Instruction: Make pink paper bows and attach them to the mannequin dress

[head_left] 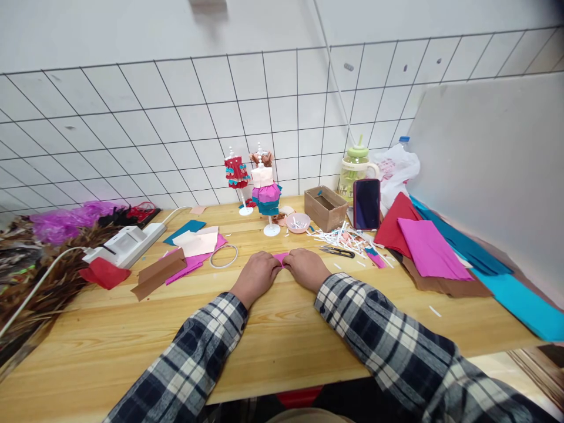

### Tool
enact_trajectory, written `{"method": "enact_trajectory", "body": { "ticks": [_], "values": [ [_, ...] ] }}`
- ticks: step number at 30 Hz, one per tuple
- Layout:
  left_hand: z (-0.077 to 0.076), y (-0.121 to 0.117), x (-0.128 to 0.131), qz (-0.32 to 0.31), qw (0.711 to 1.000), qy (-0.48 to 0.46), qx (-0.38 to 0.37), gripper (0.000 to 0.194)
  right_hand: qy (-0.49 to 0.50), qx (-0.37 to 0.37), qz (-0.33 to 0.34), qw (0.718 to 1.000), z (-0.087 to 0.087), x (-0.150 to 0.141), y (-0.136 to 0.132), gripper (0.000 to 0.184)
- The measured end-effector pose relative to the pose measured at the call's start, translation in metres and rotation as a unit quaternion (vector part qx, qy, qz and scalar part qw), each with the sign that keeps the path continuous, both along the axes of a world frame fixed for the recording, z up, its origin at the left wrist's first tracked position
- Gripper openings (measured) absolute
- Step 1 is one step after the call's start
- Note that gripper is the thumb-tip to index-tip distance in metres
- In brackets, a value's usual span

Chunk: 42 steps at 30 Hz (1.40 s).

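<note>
A small strip of magenta crepe paper [281, 257] lies on the table between my two hands, mostly covered by fingers. My left hand [259, 274] pinches its left end, and my right hand [305, 268] pinches the other end, the fingertips almost meeting. Just right of my right hand are black-handled thread snips [338, 251]. A white ring, perhaps a tape roll, [224, 257] rests left of my left hand. Beyond my hands stands a mini dress form [265, 191] in a pink, purple and teal paper dress; a second form [237, 176] wears red with teal bows.
White paper scraps [346, 236] are strewn by a pink dish [298, 222] and a cardboard box [326, 208]. A phone [366, 204] leans before a green-lidded bottle [355, 167]. Coloured paper [434, 249] is piled at right, more sheets [196, 241] at left beside a power strip [126, 244].
</note>
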<state>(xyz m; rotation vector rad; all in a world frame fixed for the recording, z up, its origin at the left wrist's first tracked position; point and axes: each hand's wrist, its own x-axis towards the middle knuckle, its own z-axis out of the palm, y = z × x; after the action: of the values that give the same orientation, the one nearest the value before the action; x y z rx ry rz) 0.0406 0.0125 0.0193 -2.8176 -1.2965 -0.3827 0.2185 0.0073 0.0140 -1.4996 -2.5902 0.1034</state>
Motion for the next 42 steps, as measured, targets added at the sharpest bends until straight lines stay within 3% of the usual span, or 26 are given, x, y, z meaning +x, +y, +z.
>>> {"method": "enact_trajectory", "body": {
  "ticks": [6, 14, 21, 42],
  "values": [
    [0.0032, -0.0017, 0.0002, -0.014, 1.000, 0.007, 0.022, 0.021, 0.012, 0.033, 0.008, 0.999, -0.0009, 0.0006, -0.0004, 0.028],
    [0.0009, 0.0008, -0.0012, 0.003, 1.000, -0.005, -0.002, 0.019, 0.011, -0.002, -0.006, 1.000, 0.0000, 0.0021, -0.0005, 0.029],
    [0.0042, -0.0002, -0.0001, -0.027, 1.000, -0.009, 0.008, 0.021, 0.014, -0.014, -0.008, 1.000, 0.0020, 0.0014, -0.0011, 0.029],
    [0.0023, -0.0013, 0.0012, -0.002, 1.000, 0.001, 0.012, 0.017, 0.029, 0.000, -0.001, 1.000, 0.0001, 0.0022, 0.0001, 0.026]
  ]
}}
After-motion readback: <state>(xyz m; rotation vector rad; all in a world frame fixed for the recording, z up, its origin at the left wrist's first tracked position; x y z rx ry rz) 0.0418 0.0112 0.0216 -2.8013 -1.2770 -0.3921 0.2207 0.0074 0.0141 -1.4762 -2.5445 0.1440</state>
